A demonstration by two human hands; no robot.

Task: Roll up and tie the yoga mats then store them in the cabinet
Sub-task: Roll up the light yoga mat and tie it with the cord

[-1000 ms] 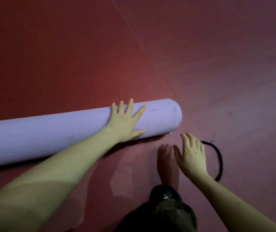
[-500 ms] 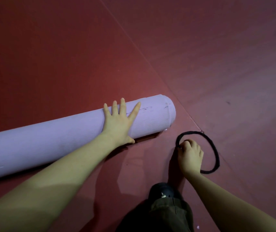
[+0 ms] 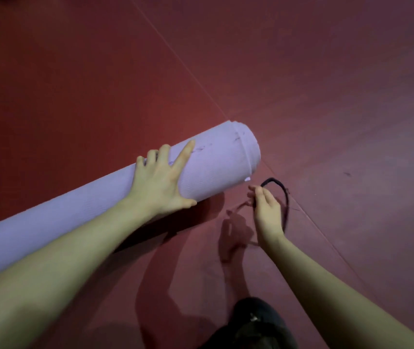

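The rolled purple yoga mat (image 3: 213, 170) lies on the red floor (image 3: 75, 84), soft and springy so it may unroll, held by the spread left hand (image 3: 162, 182) while the right hand (image 3: 267, 210) pinches the thin, floppy black band (image 3: 285, 195) beside its end.

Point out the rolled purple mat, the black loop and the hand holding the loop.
rolled purple mat (image 3: 216, 167), head view, on its upper side near the right end.
black loop (image 3: 287, 197), head view, on its right arc.
right hand (image 3: 267, 210), head view, back of hand.
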